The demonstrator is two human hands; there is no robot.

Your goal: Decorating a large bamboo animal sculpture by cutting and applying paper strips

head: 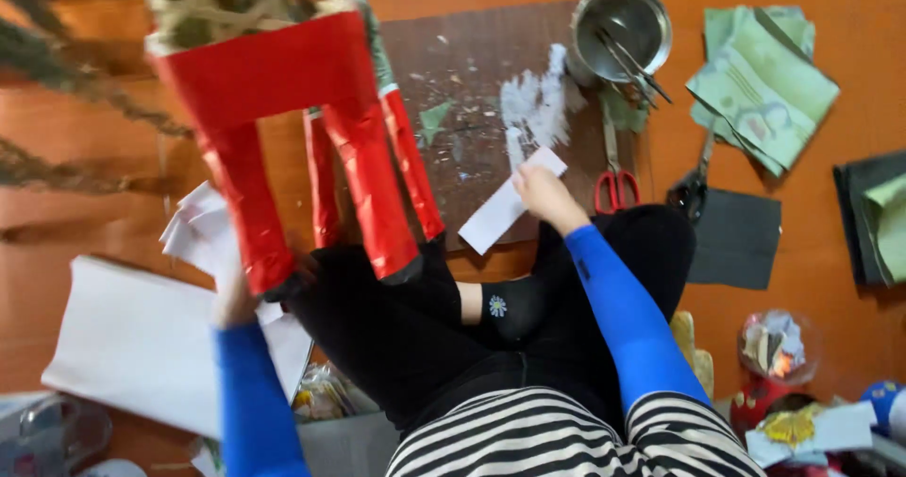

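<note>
A paper-craft animal figure (283, 90) with shiny red legs and a woven bamboo body stands over my lap. My left hand (236, 284) grips the lower end of its front left leg. My right hand (540, 192) holds a white paper strip (508, 203) against a dark brown work board (472, 81) smeared with white glue. Both arms wear blue sleeves. My legs in black trousers are folded below the figure.
A metal bowl (623, 24) with thin tools sits at the board's far corner. Red-handled scissors (615, 180) and black scissors (694, 184) lie to the right, beside green paper (764, 81) and a dark sheet (736, 236). White paper sheets (132, 345) lie on the left.
</note>
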